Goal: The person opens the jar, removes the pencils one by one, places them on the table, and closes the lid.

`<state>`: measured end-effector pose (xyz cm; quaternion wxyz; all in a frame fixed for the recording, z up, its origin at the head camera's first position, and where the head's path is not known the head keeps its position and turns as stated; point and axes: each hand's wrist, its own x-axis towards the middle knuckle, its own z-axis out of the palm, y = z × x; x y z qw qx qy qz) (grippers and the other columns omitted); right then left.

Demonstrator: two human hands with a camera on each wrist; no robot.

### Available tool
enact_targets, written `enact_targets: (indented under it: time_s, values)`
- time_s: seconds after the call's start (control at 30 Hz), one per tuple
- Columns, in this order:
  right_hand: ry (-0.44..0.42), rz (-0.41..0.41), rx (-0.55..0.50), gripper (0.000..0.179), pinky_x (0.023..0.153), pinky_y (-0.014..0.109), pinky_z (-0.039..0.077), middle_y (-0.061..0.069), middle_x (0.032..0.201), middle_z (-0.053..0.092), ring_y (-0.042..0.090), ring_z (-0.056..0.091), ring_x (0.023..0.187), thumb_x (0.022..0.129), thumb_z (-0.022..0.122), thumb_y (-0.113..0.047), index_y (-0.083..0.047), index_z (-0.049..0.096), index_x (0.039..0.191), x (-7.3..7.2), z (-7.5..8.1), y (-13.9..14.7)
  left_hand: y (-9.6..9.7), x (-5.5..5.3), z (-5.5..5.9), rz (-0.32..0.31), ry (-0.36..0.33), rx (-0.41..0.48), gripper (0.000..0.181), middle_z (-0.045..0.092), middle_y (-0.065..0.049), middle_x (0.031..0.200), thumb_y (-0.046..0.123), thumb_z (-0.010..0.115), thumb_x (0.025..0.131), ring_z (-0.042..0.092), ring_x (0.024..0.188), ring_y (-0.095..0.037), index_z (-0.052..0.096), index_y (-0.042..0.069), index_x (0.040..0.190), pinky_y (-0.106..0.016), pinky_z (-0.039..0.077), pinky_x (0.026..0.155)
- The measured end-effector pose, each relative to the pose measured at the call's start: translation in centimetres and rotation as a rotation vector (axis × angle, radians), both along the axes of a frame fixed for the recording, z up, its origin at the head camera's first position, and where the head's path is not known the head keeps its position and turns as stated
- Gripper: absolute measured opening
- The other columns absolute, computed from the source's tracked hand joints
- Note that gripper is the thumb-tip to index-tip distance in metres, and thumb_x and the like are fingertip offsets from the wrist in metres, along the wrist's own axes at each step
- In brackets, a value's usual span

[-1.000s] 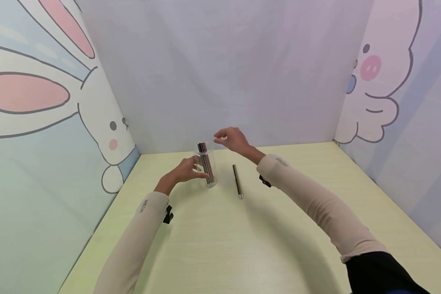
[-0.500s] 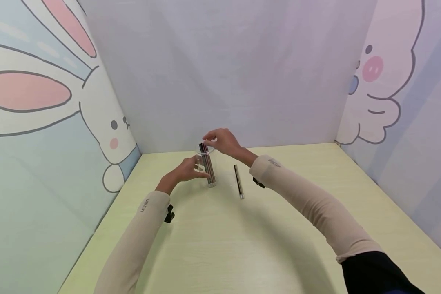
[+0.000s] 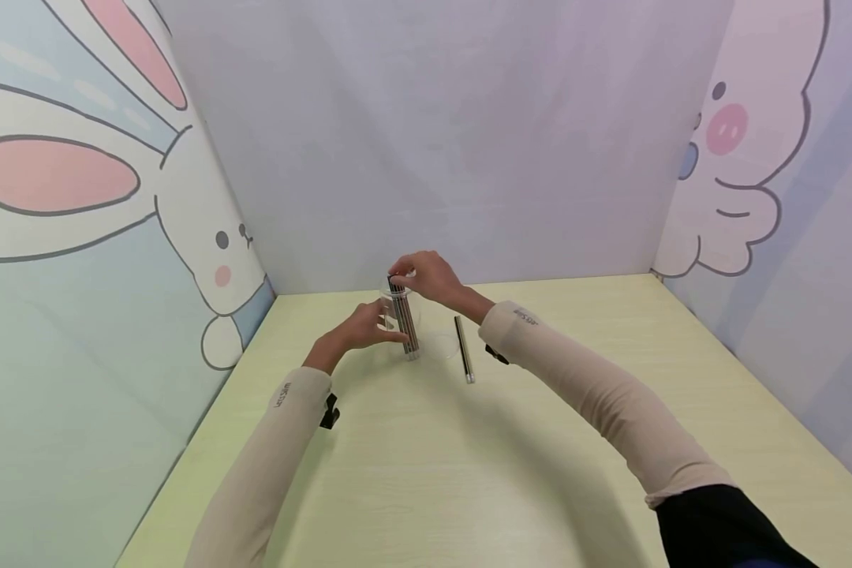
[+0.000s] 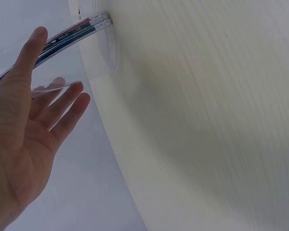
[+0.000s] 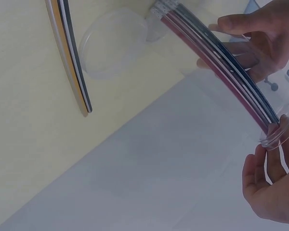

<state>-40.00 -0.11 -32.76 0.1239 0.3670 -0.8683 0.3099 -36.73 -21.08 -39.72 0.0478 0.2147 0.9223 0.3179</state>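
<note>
A clear jar [image 3: 416,314] stands upright on the table, holding several dark and reddish pencils [image 3: 403,319] that lean inside it. My left hand [image 3: 360,326] grips the jar from the left; in the left wrist view the thumb lies on one side and the fingers bend round the other. At the mouth, my right hand [image 3: 431,276] pinches the upper ends of the pencils. The right wrist view shows those fingertips reaching inside the rim, though the exact number of pencils between them is hidden. Whitish ends of the pencils [image 5: 221,62] rest at the jar's bottom.
Just right of the jar lies a clear round lid [image 5: 113,43], faint in the head view. Beyond it, a few loose pencils [image 3: 464,349] lie side by side on the pale wooden table [image 3: 397,473]. A grey back wall [image 3: 433,158] and printed side walls enclose the tabletop.
My right hand has moved left and slightly down, from apart beside the jar to the pencil tops at its mouth. The left hand has kept its hold on the jar.
</note>
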Motion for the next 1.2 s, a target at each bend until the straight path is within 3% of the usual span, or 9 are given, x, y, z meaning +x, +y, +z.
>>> enact_targets:
  time_s: [0.4,0.73,0.87,1.2]
  values:
    - [-0.005,0.000,-0.049,0.011,0.077,0.035,0.060,0.004,0.106,0.078,0.017,0.074,0.095,0.100,0.073,-0.022,-0.015,0.077,0.108,0.1,-0.2,-0.1,-0.2,-0.2,0.0,-0.001,0.003,-0.005,0.069,0.063,-0.020,0.133,0.038,0.087,0.087,0.066,0.116,-0.037,0.053,0.003,0.135,-0.048,0.057,0.098]
    - [0.025,-0.004,-0.054,0.015,0.073,0.034,0.059,0.004,0.108,0.079,0.018,0.074,0.092,0.102,0.071,-0.021,-0.015,0.079,0.113,-0.2,-0.4,0.2,-0.2,-0.2,0.1,-0.002,-0.022,-0.013,0.069,0.061,-0.019,0.136,0.036,0.086,0.088,0.065,0.120,-0.036,0.051,0.003,0.139,-0.046,0.057,0.099]
    - [0.031,-0.017,-0.076,0.018,0.070,0.034,0.057,0.005,0.111,0.078,0.019,0.073,0.091,0.103,0.069,-0.022,-0.015,0.079,0.116,-0.3,0.1,0.5,-0.2,-0.3,0.1,-0.012,-0.033,0.005,0.068,0.061,-0.019,0.136,0.032,0.085,0.089,0.065,0.120,-0.036,0.050,0.003,0.139,-0.046,0.056,0.100]
    - [0.059,-0.023,-0.122,0.020,0.082,0.039,0.059,0.006,0.113,0.077,0.022,0.072,0.098,0.102,0.069,-0.023,-0.015,0.079,0.118,-0.8,2.3,0.9,-0.1,-0.1,0.3,-0.016,-0.032,-0.015,0.069,0.060,-0.020,0.140,0.032,0.084,0.091,0.065,0.122,-0.037,0.048,0.002,0.142,-0.048,0.054,0.103]
